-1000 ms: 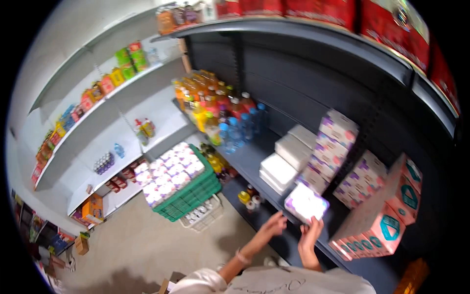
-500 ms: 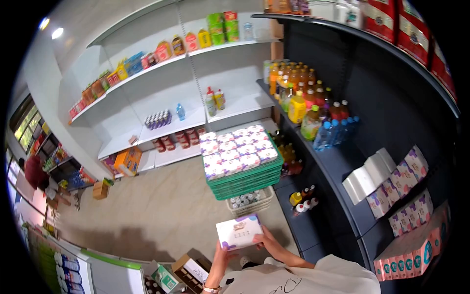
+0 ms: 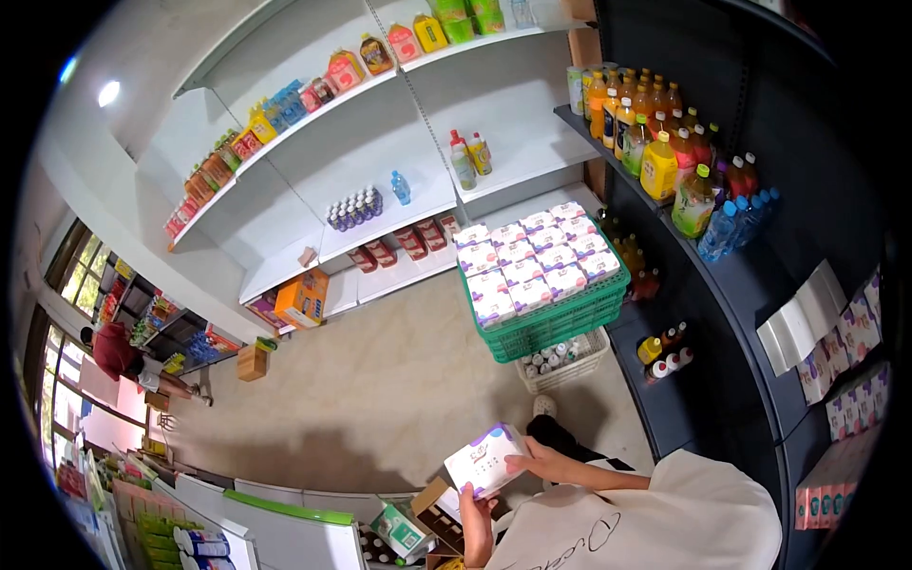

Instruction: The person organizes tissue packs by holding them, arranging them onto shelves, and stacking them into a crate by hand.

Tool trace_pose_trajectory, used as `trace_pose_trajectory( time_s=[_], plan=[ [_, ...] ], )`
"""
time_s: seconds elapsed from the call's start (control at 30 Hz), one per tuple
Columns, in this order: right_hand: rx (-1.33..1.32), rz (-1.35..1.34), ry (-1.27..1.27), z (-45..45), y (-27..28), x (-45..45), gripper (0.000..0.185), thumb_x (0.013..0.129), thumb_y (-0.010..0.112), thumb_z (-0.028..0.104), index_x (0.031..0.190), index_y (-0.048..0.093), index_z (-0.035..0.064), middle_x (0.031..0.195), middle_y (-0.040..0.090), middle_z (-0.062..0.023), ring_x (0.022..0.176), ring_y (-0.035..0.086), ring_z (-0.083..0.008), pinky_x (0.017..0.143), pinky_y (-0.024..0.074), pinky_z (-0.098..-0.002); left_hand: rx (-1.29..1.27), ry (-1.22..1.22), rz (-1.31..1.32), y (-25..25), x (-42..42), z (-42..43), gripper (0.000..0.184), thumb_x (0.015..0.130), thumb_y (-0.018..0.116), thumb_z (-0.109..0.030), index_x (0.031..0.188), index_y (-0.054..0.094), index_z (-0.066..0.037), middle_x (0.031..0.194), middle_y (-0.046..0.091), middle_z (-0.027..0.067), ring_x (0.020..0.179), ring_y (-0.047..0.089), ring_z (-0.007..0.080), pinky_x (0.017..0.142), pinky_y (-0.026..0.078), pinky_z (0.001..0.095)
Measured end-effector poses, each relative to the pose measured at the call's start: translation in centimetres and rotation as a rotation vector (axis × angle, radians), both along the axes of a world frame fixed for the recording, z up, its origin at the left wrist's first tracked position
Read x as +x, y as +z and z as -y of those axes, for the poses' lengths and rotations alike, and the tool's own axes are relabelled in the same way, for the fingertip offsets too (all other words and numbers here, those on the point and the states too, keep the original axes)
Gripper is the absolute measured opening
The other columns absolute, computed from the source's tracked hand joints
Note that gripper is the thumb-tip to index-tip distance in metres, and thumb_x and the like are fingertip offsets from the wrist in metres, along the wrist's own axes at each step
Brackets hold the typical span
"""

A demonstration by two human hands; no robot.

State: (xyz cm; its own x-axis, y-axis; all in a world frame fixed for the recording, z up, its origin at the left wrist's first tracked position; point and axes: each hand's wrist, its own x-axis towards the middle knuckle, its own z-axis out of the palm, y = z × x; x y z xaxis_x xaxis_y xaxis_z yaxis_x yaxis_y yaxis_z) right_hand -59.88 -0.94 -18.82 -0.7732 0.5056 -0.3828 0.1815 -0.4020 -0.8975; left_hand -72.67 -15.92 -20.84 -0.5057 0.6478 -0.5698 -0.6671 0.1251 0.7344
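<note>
Over the floor, left hand and right hand grip the pack, at the dark shelf a second ago; a green crate sits near white shelves.

Packet between 2 hands — packs in the crate beyond, bottles on the shelf to the right.

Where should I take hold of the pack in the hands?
I'd pinch the pack across its thickness at the far long edge, coming from the side away from the body. It's boxy, and the left hand and right hand grip nearer the body, leaving that edge uncovered.
</note>
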Motion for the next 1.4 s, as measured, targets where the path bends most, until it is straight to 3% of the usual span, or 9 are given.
trace_pose_trajectory(
  time_s=[0.1,0.13,0.33,0.47,0.67,0.7,0.9,1.1,1.4],
  plan=[
    [-0.081,0.023,0.0,-3.1,-2.3,-1.7,0.065,0.081,0.062,0.04,0.123,0.041,-0.006,0.113,0.052,-0.014,0.106,0.047,-0.019,0.093,0.0357,-0.0285,-0.024,-0.005,-0.038,-0.4,-1.9,-3.7,0.038,0.09,0.046,-0.036,0.116,0.044,-0.008,0.099,0.059,0.0069,0.078,0.055,0.0153,0.064,0.042,0.027],
    [-0.04,0.039,-0.004,-4.7,-2.2,-2.4,0.06,0.084,0.059,0.04,0.123,0.04,-0.0017,0.087,0.05,-0.0025,0.064,0.045,-0.0068,0.054,0.0393,-0.0207,-0.048,-0.002,-0.063,-0.9,-2.9,-5.1,0.04,0.089,0.048,-0.038,0.116,0.046,-0.009,0.097,0.06,0.0073,0.076,0.055,0.0152,0.064,0.042,0.0276],
    [-0.05,-0.16,-0.066,-15.6,-2.1,-6.8,0.054,0.088,0.056,0.028,0.13,0.038,0.0001,0.113,0.052,-0.0089,0.103,0.048,-0.0125,0.089,0.0387,-0.0272,-0.043,-0.274,-0.287,1.1,-10.0,-16.9,0.041,0.09,0.046,-0.033,0.121,0.038,-0.008,0.098,0.054,0.0048,0.079,0.053,0.0133,0.067,0.042,0.026],
    [0.055,-0.225,-0.191,-22.3,1.9,-9.0,0.052,0.086,0.058,0.03,0.126,0.042,0.0001,0.105,0.057,-0.0096,0.092,0.055,-0.0134,0.084,0.0407,-0.0273,-0.026,-0.474,-0.522,5.9,-13.9,-25.5,0.045,0.092,0.044,-0.025,0.13,0.031,-0.005,0.106,0.052,0.007,0.085,0.05,0.0115,0.07,0.038,0.0231],
    [0.076,-0.066,-0.184,-29.3,0.8,-10.5,0.055,0.087,0.055,0.031,0.131,0.037,0.0035,0.106,0.056,-0.0059,0.091,0.054,-0.0114,0.08,0.0401,-0.0256,-0.028,-0.617,-0.504,5.0,-17.2,-33.5,0.051,0.091,0.05,-0.025,0.134,0.029,-0.006,0.116,0.051,0.0079,0.1,0.052,0.015,0.081,0.042,0.0306],
    [0.094,-0.098,-0.201,-29.9,0.0,-10.7,0.06,0.087,0.055,0.033,0.136,0.031,0.0065,0.099,0.056,-0.001,0.085,0.048,-0.0067,0.07,0.0376,-0.0221,-0.042,-0.668,-0.453,4.2,-17.7,-34.3,0.051,0.091,0.05,-0.025,0.134,0.03,-0.006,0.117,0.051,0.0079,0.101,0.051,0.0152,0.081,0.042,0.0308],
    [-0.023,0.034,-0.423,-32.5,-6.7,-12.1,0.056,0.087,0.055,0.034,0.13,0.039,0.0028,0.101,0.053,-0.0033,0.079,0.05,-0.0086,0.066,0.0425,-0.023,-0.123,-0.902,-0.272,-0.3,-19.8,-38.4,0.037,0.087,0.055,-0.026,0.115,0.053,-0.002,0.107,0.057,0.0046,0.096,0.052,0.0119,0.081,0.039,0.0273],
    [-0.08,0.126,-0.569,-37.0,-16.9,-16.3,0.05,0.086,0.059,0.033,0.121,0.048,0.0005,0.077,0.054,0.0011,0.069,0.049,-0.0073,0.062,0.0425,-0.0213,-0.148,-1.021,-0.244,-8.3,-24.4,-46.3,0.032,0.084,0.06,-0.026,0.103,0.061,0.0,0.083,0.057,-0.0025,0.07,0.045,0.0052,0.064,0.036,0.0202],
    [-0.037,0.498,-0.717,-46.7,-22.8,-22.9,0.059,0.082,0.062,0.027,0.129,0.041,-0.0016,0.093,0.058,-0.0073,0.084,0.055,-0.0154,0.075,0.0443,-0.0264,-0.151,-1.082,-0.113,-18.9,-30.1,-59.0,0.028,0.083,0.061,-0.021,0.101,0.06,0.002,0.082,0.057,-0.0023,0.071,0.045,0.0051,0.063,0.035,0.0208]
  ],
)
